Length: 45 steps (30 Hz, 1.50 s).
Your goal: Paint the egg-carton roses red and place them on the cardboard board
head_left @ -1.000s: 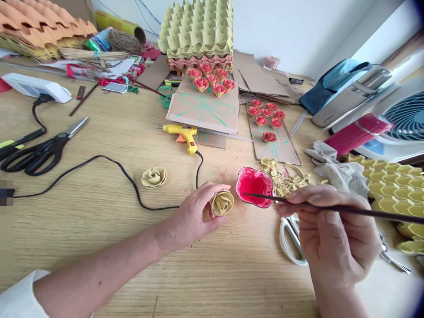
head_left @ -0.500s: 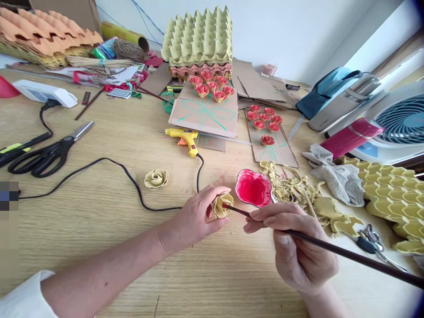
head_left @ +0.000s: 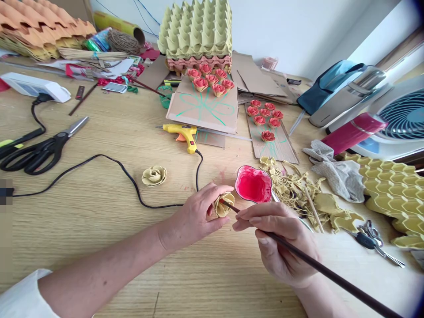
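- Far left: pair of scissors with black plastic handles and steel blades [head_left: 46, 150], lying on the pale wood-grain table [head_left: 109, 247].
- Left of centre: loose tan rose of moulded pulp-like material [head_left: 154, 176], unpainted on its visible petals, well apart from both hands.
- Centre, further back: yellow pistol-shaped glue gun with an orange trigger [head_left: 180, 132], lying on its side.
- Left hand [head_left: 198, 211]: partly open, thumb and fingers curved around the sides of a second tan rose [head_left: 221, 212]. This rose is held with its petals towards the right hand; some red shows at its centre.
- Right hand [head_left: 285, 245]: closed to a narrow pinch on a long, thin, dark brown brush [head_left: 331, 273], whose tip is among the petals of the held rose.
- Just beyond the hands: wavy-rimmed bowl with red paint inside [head_left: 253, 183], near the held rose; tan scraps [head_left: 291, 187] lie to its right.
- Change noted: one second earlier the brush tip was at the bowl and the held rose showed no red. The right hand has since moved left; the left hand's grip appears unchanged.
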{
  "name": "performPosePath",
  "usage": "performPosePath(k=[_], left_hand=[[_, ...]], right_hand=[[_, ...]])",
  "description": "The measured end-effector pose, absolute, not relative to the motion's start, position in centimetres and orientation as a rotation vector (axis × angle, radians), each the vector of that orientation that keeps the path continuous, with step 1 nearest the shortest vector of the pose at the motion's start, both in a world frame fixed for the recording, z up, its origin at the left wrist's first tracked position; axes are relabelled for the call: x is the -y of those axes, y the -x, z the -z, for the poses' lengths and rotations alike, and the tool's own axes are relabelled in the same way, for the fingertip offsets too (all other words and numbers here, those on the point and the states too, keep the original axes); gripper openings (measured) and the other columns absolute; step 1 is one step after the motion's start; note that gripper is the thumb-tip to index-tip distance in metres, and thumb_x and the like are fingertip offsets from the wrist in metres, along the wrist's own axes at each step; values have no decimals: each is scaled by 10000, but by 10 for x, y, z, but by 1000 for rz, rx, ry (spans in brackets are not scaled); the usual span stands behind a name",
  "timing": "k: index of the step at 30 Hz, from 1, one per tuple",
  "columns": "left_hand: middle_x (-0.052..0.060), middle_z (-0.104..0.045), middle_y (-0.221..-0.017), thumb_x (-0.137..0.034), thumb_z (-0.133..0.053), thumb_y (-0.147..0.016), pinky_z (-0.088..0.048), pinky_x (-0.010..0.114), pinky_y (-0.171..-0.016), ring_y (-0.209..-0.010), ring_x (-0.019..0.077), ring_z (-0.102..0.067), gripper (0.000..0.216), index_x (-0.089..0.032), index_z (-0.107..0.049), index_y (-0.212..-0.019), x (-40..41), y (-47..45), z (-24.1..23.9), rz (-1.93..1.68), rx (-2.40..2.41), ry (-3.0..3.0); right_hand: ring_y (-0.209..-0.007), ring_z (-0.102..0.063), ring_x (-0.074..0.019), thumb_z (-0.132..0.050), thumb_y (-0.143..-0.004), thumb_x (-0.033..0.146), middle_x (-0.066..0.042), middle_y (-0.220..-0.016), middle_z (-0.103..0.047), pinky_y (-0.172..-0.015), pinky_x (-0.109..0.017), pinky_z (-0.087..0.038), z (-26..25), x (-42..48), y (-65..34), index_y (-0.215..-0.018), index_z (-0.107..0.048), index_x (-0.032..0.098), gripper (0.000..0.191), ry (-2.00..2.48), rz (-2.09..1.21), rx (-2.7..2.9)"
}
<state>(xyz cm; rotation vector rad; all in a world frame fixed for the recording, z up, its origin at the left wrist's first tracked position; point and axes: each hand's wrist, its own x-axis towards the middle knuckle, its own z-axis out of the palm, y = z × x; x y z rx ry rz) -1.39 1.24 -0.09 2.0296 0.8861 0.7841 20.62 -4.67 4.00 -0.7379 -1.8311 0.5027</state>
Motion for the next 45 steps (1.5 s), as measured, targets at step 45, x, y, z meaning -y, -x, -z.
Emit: performPosePath(k=[45], left_hand=[[35, -759, -1124, -382, -823, -944, -590, 280, -712, -864, 203, -719, 498, -250, -689, -1405, -16, 17, 11, -813, -910, -1903]], right_hand=[[-844, -846, -197, -530, -1188, 266, -121, -1026, -840, -714, -292, -715, -49, 53, -219, -1237, -714, 196, 203, 739, -457, 1965]])
